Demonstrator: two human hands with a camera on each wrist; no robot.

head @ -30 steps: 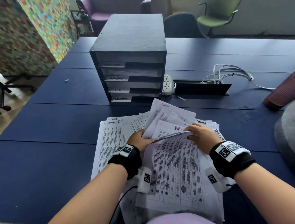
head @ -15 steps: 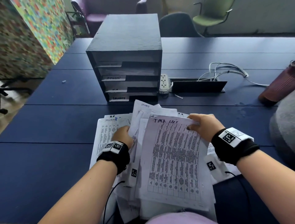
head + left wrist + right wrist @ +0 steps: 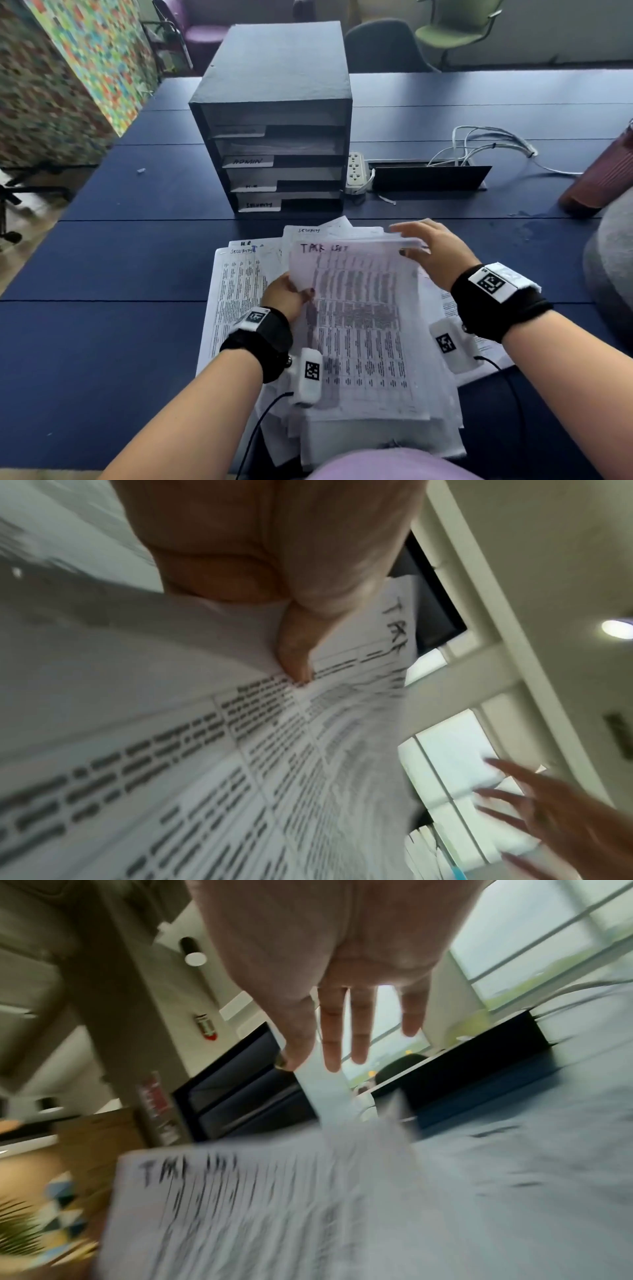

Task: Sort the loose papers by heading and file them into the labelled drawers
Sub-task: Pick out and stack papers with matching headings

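Note:
A thick stack of printed sheets lies in front of me, its top sheet [image 3: 356, 308] headed "TASK LIST" in handwriting. My left hand [image 3: 291, 294] pinches the stack's left edge, thumb [image 3: 294, 653] on top of the sheet [image 3: 240, 750]. My right hand [image 3: 424, 250] hovers at the top right corner with straight, spread fingers [image 3: 342, 1042]; only the thumb seems to touch the paper. More sheets [image 3: 233, 291] headed "SECURITY" and "H.R" lie flat underneath on the left. The dark drawer unit [image 3: 274, 102] stands behind, with slots labelled ADMIN, H.R and SECURITY; its top label is unreadable.
The dark blue table [image 3: 102, 260] holds a white power strip [image 3: 356, 171] and an open cable hatch [image 3: 428, 178] with white cables [image 3: 486, 144] to the right of the drawers. A maroon object [image 3: 603, 178] and a grey one [image 3: 613, 260] sit at the right edge. Chairs stand beyond.
The top sheet was turned up so its "TASK LIST" heading shows. My right hand has let go of its top corner and spread its fingers. My left hand has moved its hold to the left edge.

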